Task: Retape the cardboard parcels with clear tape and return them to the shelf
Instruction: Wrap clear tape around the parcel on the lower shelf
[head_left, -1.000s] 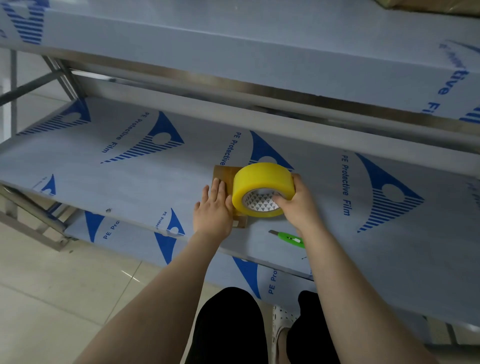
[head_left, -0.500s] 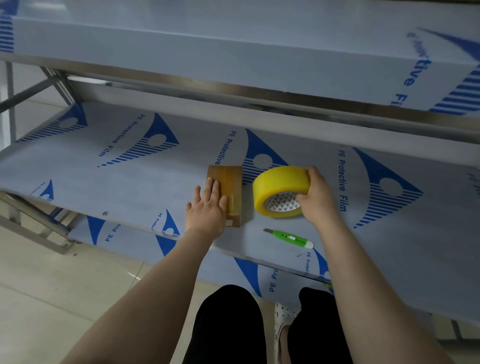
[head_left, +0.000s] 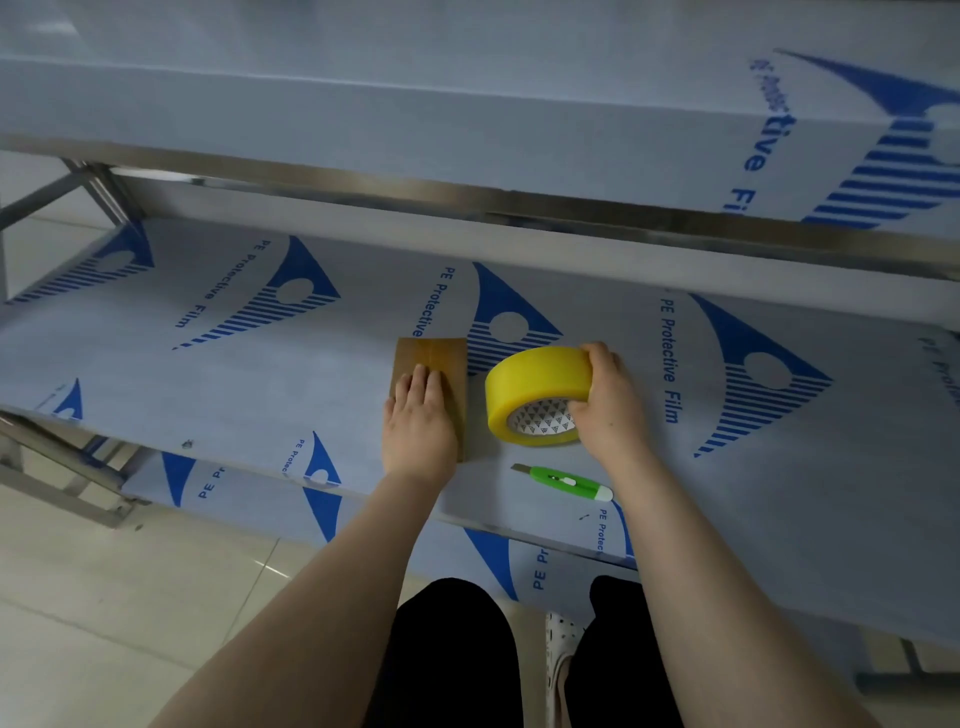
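Pale floor tiles (head_left: 104, 597) show beside my knees, and the film-covered shelf (head_left: 260, 374) begins just beyond them. Nearest, beneath my right wrist, a green utility knife (head_left: 563, 480) lies close to the front edge. My left hand (head_left: 418, 426) rests flat, fingers straight, on the small cardboard parcel (head_left: 431, 353), hiding its near half. Just beside it my right hand (head_left: 608, 405) grips the yellow tape roll (head_left: 535, 384), core toward me. Leftward the shelf stretches wide. An upper shelf (head_left: 415, 104) overhangs, cutting off the back.
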